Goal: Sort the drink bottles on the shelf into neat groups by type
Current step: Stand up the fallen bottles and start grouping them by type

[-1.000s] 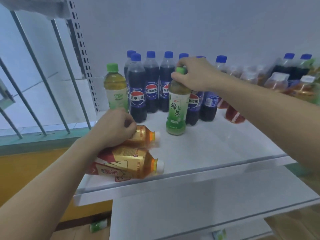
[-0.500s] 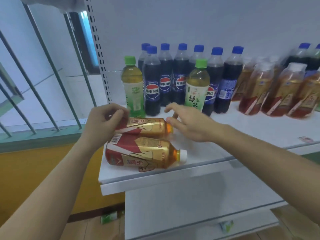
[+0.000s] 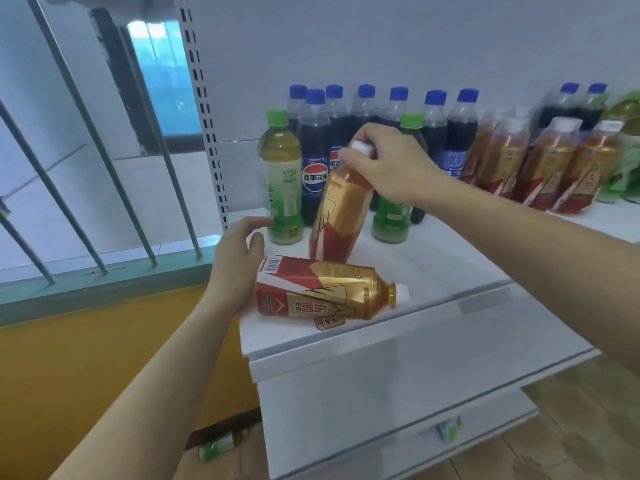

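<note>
The right hand point(image 3: 388, 164) now grips a gold and red tea bottle point(image 3: 337, 216) by its white cap; half a second ago that bottle lay flat on the shelf point(image 3: 433, 271) and the hand was only reaching for it; now the bottle is tipped up, leaning left, with its bottom near the shelf, though I cannot tell if it touches. The left hand point(image 3: 239, 258) has let go; its fingers are loose and hold nothing, just beside the second tea bottle point(image 3: 322, 292), which lies on its side near the front edge. Behind them stand two green tea bottles point(image 3: 282, 188), one on each side of the lifted bottle, and a row of cola bottles point(image 3: 315, 161) with blue caps. More gold tea bottles point(image 3: 547, 171) stand far to the right; I think the lifted one should go there, so one bottle is on its way and the flat one still waits.
</note>
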Demonstrator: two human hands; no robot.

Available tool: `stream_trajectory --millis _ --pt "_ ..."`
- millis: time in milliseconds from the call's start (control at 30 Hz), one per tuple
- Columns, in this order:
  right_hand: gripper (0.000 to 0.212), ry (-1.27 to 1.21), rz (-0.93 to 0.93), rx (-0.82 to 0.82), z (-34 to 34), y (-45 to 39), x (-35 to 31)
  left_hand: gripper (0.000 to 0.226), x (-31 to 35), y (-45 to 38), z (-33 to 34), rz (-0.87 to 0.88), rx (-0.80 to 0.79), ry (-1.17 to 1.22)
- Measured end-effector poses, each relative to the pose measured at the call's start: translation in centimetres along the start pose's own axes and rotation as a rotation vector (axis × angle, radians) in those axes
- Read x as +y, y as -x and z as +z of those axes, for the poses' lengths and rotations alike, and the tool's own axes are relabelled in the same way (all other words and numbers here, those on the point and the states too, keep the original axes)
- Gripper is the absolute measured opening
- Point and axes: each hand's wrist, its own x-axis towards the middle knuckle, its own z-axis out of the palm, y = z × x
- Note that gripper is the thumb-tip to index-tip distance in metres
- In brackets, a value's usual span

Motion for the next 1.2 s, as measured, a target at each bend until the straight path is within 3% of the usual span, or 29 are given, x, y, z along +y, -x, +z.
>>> stream_trajectory --millis 167,400,467,533,667,733,933,1033,1200 --pt "0.028 0.118 0.001 0.006 1.1 -1.5 -2.0 0.028 0.2 -1.0 0.0 0.001 -0.232 -0.454" --pt "0.031 -0.05 0.045 0.162 1.0 2.2 -2.4 0.04 0.2 -0.3 0.0 -0.007 -0.255 -0.453" --pt "0.021 -0.125 0.002 0.186 0.6 4.5 -2.3 0.042 0.2 -0.1 -0.1 0.005 -0.248 -0.444" --pt "0.018 -0.162 -0.05 0.058 0.5 7.4 -1.8 0.044 0.3 0.0 -0.1 0.012 -0.259 -0.454" --pt "0.054 -0.121 -0.029 -0.419 1.0 12.7 -0.2 0.044 0.4 0.1 -0.2 0.029 -0.275 -0.475" --pt "0.067 -0.118 0.008 -0.493 1.5 14.2 0.5 0.044 0.4 0.1 -0.1 0.044 -0.272 -0.485" --pt "0.05 -0.224 0.036 -0.413 -1.0 14.1 0.2 0.035 -0.5 -0.3 0.4 0.059 -0.212 -0.467" --pt "0.044 -0.072 -0.05 -0.281 -3.2 12.7 -1.7 0.027 -1.0 -0.5 0.5 0.042 -0.172 -0.448" --pt "0.013 -0.046 -0.171 -0.032 -2.9 9.2 -5.9 0.029 -1.1 -0.6 0.5 0.036 -0.166 -0.453"
